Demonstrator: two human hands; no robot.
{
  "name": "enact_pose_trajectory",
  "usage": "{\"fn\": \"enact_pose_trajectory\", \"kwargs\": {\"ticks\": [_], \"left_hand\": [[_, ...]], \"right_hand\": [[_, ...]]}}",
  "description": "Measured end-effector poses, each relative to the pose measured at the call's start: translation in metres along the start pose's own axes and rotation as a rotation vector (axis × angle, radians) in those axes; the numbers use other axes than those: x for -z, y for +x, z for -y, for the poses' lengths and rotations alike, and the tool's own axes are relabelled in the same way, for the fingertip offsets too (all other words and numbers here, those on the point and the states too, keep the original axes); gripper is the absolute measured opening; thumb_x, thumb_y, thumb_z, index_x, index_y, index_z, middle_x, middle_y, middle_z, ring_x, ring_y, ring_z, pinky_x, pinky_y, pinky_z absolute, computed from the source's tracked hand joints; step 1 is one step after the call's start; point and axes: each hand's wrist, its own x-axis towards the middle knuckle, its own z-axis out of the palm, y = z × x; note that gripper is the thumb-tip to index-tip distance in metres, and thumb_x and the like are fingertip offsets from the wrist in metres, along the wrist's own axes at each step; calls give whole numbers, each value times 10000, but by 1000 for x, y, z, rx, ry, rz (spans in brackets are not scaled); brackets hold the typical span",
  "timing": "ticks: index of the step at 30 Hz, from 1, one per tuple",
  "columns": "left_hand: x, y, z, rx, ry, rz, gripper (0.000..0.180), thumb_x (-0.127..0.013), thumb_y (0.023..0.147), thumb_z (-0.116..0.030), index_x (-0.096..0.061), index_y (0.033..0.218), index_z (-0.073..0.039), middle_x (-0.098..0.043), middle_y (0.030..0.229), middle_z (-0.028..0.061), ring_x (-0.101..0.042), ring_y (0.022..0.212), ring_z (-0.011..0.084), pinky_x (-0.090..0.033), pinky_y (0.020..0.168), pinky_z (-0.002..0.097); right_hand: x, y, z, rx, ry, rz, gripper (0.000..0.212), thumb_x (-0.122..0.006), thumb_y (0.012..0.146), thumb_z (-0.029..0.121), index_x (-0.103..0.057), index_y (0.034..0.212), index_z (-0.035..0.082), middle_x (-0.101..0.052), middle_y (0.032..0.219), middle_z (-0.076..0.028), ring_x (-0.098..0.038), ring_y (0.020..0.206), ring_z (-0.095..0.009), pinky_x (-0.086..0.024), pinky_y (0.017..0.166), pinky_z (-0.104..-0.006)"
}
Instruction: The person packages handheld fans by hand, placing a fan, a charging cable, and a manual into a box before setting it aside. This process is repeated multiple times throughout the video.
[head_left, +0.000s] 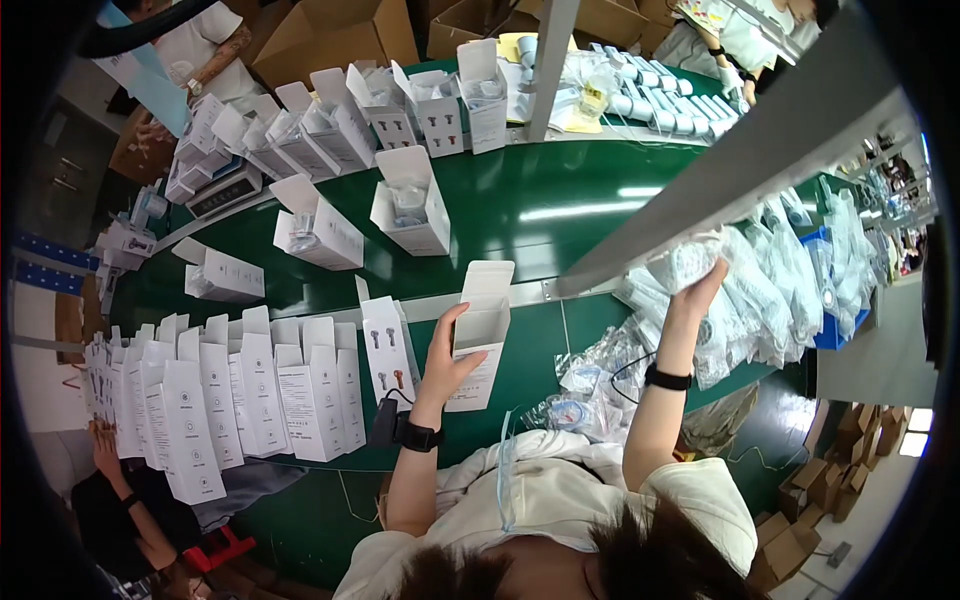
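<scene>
nearest, the left hand [440, 366] clasps an open white box [474, 385] by its left side, thumb set apart from the fingers; the box's long axis runs away from the body, flapped mouth at the far end. small clear bags [585, 395] lie to its right. farther out, the right hand [702, 289] grips a clear-wrapped packet [684, 262], though the exact pinch is hard to make out. the packet sits well apart from the mouth, rightward and slightly beyond, beside heaped bagged goods [755, 300]. beyond, two filled boxes [424, 240] stand.
</scene>
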Motion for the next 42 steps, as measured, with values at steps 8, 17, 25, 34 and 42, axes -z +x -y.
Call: {"fn": "enact_pose_trajectory", "kwargs": {"ticks": [8, 17, 25, 34, 42], "left_hand": [[-45, -25, -13, -206, 322, -11, 709, -767, 592, -110, -331, 1148, -56, -400, 1189, 164, -440, 1081, 287, -387, 871, 355], [-60, -35, -11, -538, 327, -308, 742, -797, 565, -77, -237, 1053, -69, -384, 1165, 237, -447, 1054, 358, -397, 848, 388], [-24, -32, 17, -364, 326, -283, 688, -764, 606, -50, -229, 1038, -80, -325, 1239, 233, -413, 1099, 316, -348, 907, 380], [-13, -44, -12, -411, 180, -280, 627, -709, 675, -76, -291, 1141, -40, -364, 1200, 160, -397, 1101, 266, -328, 934, 347], [-12, -42, -31, -376, 482, -257, 440, -685, 668, -43, -450, 1039, -27, -448, 1122, 131, -457, 1041, 276, -360, 897, 335]], "right_hand": [[-87, -186, -31, -216, -206, 54, 679, -586, 728, -46, -174, 1260, 48, -433, 1118, -81, -477, 980, -181, -414, 844, -313], [-64, -205, -47, 513, -1083, 715, 556, -620, 707, 18, -378, 1203, 87, -397, 1185, -127, -434, 1076, -255, -349, 924, -336], [43, -121, -29, 367, -1781, 953, 462, -649, 667, 93, -530, 1113, 115, -505, 1082, -103, -450, 1050, -265, -371, 876, -418], [88, -82, -39, 188, -2119, 1459, 194, -599, 679, 72, -541, 862, 105, -551, 831, -46, -495, 880, -239, -395, 768, -420], [66, -86, -73, 518, -1537, 779, 122, -570, 738, 86, -495, 832, 64, -518, 806, -96, -503, 793, -298, -383, 746, -385]]}}
